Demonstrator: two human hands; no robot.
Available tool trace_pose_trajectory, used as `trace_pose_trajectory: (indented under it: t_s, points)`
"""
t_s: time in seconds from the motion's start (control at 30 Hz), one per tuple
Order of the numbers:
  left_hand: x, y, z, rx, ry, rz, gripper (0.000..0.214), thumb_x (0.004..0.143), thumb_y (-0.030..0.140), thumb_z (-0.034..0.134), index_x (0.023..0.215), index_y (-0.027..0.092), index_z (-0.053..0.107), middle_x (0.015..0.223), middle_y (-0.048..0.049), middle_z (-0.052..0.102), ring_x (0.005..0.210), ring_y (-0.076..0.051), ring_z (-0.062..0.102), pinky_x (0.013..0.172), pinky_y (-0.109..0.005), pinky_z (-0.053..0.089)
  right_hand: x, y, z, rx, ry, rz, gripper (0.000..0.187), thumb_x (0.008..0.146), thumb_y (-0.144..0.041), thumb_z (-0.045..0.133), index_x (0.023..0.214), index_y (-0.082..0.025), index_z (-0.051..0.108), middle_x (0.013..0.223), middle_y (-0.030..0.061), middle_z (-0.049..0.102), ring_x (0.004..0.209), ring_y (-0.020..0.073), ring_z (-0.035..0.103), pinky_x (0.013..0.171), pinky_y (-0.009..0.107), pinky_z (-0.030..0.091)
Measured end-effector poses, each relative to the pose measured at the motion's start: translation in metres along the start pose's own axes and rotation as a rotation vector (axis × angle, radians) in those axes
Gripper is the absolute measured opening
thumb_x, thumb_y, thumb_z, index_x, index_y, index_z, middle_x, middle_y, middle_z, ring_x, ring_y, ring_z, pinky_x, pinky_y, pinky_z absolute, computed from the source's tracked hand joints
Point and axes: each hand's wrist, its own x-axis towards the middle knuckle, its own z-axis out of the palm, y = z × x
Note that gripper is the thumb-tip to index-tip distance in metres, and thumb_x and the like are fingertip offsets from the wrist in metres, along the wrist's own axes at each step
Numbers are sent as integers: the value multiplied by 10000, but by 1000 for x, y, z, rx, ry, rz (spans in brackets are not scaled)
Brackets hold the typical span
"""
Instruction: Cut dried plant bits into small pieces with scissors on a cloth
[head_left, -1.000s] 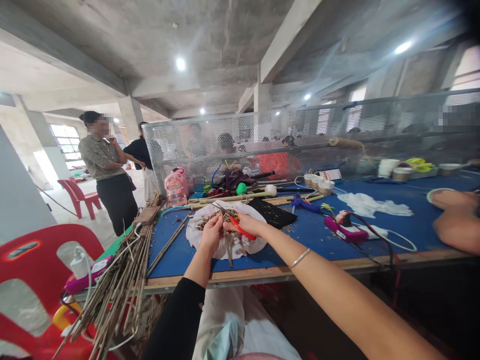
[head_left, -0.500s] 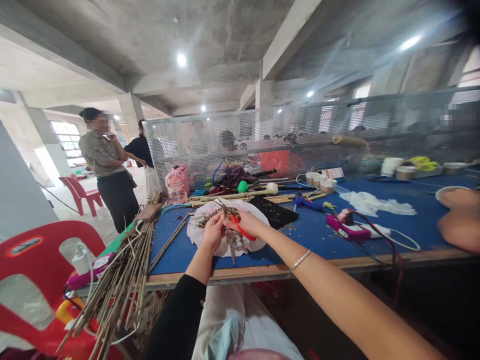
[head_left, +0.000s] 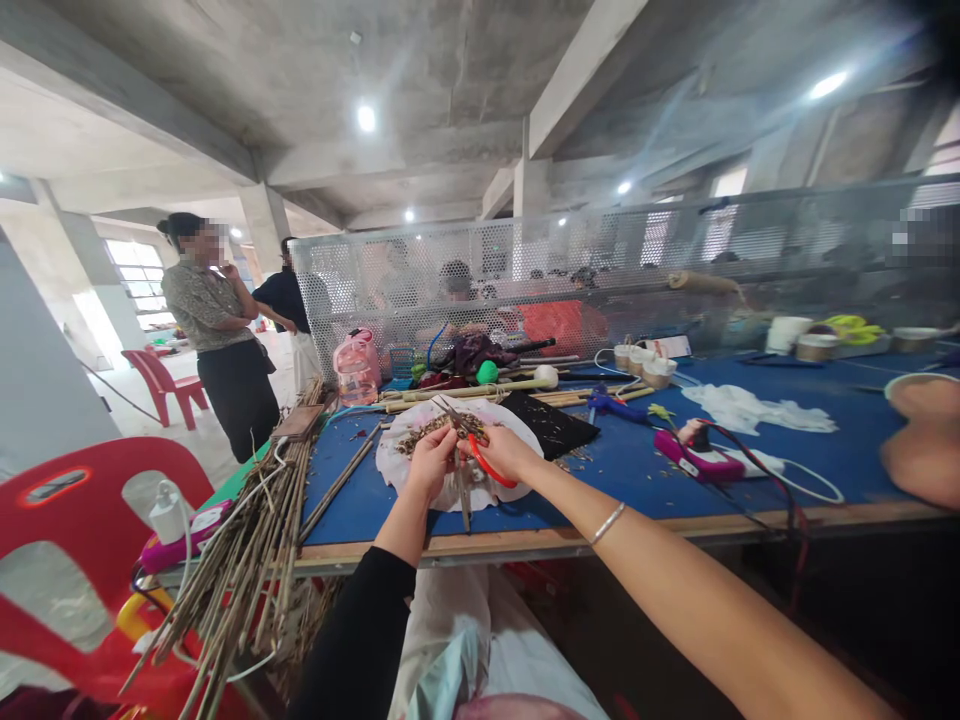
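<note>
My left hand (head_left: 430,465) is closed on a thin dry stalk (head_left: 462,497) that hangs down over a white cloth (head_left: 513,432) strewn with brown trimmings. My right hand (head_left: 504,451) grips red-handled scissors (head_left: 489,464), whose blades point up and left across the stalk. Both hands meet above the cloth on the blue table (head_left: 630,470). A silver bangle (head_left: 607,522) sits on my right forearm.
A bundle of long dry sticks (head_left: 240,565) leans off the table's left end beside a red plastic chair (head_left: 67,560). A magenta glue gun (head_left: 694,455), a black mat (head_left: 551,423), white rags (head_left: 750,408) and cups (head_left: 651,370) lie further back. A mesh screen (head_left: 600,270) divides the table. Two people stand at left; another person's arm (head_left: 919,450) is at right.
The view has drifted slightly; my hands stay together over the cloth, with the scissors and stalk shifting a little to the right.
</note>
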Motion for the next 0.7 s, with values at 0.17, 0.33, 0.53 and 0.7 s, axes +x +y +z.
trace_pose_trajectory:
  t_s: [0.17, 0.33, 0.53, 0.7]
  points:
    - [1, -1, 0, -18, -54, -6, 512, 582, 465, 770, 965, 141, 666, 599, 12, 599, 418, -54, 470, 395, -166, 304, 4, -11, -2, -51, -7, 22, 385, 784, -551, 533, 877, -199, 657, 800, 71, 694, 695, 205, 621, 578, 265, 430]
    - [1, -1, -1, -74, -21, 6, 500, 555, 433, 795, 948, 148, 673, 701, -13, 638, 500, -67, 516, 456, -179, 379, 9, -25, 1, -74, 8, 16, 378, 799, -530, 524, 844, -181, 659, 824, 90, 694, 743, 219, 632, 613, 270, 445]
    - [4, -3, -3, -63, -16, 6, 516, 577, 423, 784, 997, 147, 672, 644, 21, 601, 438, -33, 455, 415, -160, 347, 7, -17, -1, -127, 53, 51, 431, 802, -563, 497, 939, -181, 642, 936, 130, 690, 851, 281, 642, 694, 319, 461]
    - [3, -4, -3, -64, -2, -6, 523, 567, 447, 785, 967, 132, 665, 587, 36, 565, 410, -39, 459, 385, -161, 336, 5, -9, 0, -128, 53, 5, 449, 791, -596, 498, 927, -195, 646, 920, 104, 696, 849, 267, 642, 688, 304, 459]
